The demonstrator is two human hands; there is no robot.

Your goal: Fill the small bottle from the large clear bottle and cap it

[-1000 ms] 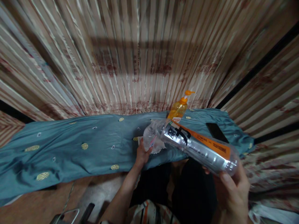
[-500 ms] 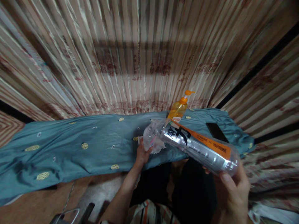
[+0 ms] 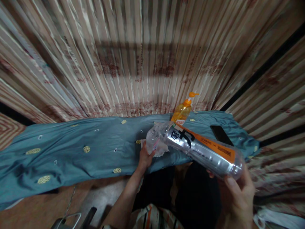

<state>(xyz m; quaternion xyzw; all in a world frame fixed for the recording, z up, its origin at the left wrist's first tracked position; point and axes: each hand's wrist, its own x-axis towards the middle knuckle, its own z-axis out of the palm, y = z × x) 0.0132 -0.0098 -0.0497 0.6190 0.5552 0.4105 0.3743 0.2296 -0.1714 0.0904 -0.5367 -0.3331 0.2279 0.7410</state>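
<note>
My right hand [image 3: 240, 190] grips the base of a big clear plastic bottle [image 3: 209, 156] with a silver and orange label. The bottle is tilted, its neck pointing left and lying at the mouth of a clear cup-like plastic vessel [image 3: 152, 139]. Whether the neck is inside the vessel or only against it, I cannot tell. My left hand [image 3: 145, 156] is closed round the vessel's lower side, and a small pink and blue mark shows near its thumb. Under the vessel a white tissue [image 3: 162, 149] lies on the blue cloth.
An orange pump bottle [image 3: 182, 111] stands just behind the tilted bottle's neck. To the right a dark phone [image 3: 221, 135] lies on the patterned blue cloth [image 3: 100, 136]. Pleated curtains [image 3: 147, 63] hang behind and at both sides. My dark-clad legs [image 3: 197, 197] are below the cloth's front edge.
</note>
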